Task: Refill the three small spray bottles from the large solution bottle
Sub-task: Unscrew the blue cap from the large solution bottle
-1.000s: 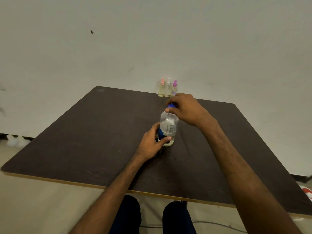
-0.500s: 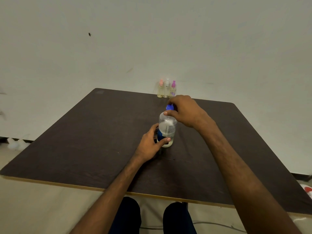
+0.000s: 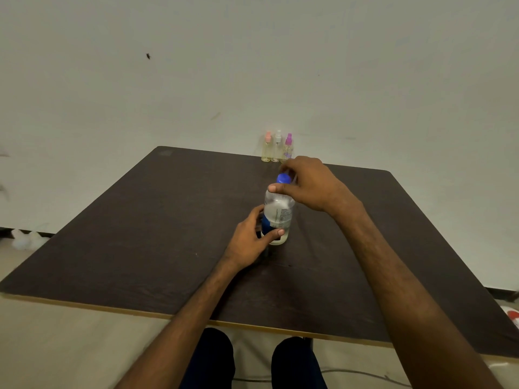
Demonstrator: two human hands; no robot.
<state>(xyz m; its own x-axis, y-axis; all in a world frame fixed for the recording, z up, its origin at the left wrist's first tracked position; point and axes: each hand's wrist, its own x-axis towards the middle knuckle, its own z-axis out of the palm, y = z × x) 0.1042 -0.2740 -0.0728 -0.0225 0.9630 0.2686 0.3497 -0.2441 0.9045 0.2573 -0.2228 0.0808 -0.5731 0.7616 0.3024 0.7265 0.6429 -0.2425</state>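
The large solution bottle [image 3: 278, 214], clear with a blue label and a little pale liquid at the bottom, stands upright mid-table. My left hand [image 3: 250, 242] grips its lower body. My right hand [image 3: 306, 183] curls around its blue cap [image 3: 283, 178] from the right. Three small spray bottles stand side by side at the table's far edge: one with a pink top [image 3: 266, 148], one with a white top [image 3: 277, 147], one with a purple top [image 3: 288, 147]. All three hold pale yellowish liquid.
The dark wooden table [image 3: 140, 234] has a light front edge. A plain wall rises behind it. My knees [image 3: 210, 357] show below the front edge, with a cable on the floor. A red and white object [image 3: 512, 315] lies at the right.
My right hand's fingers have shifted around the blue cap, and more of the cap now shows. The left hand and the bottle have stayed in place.
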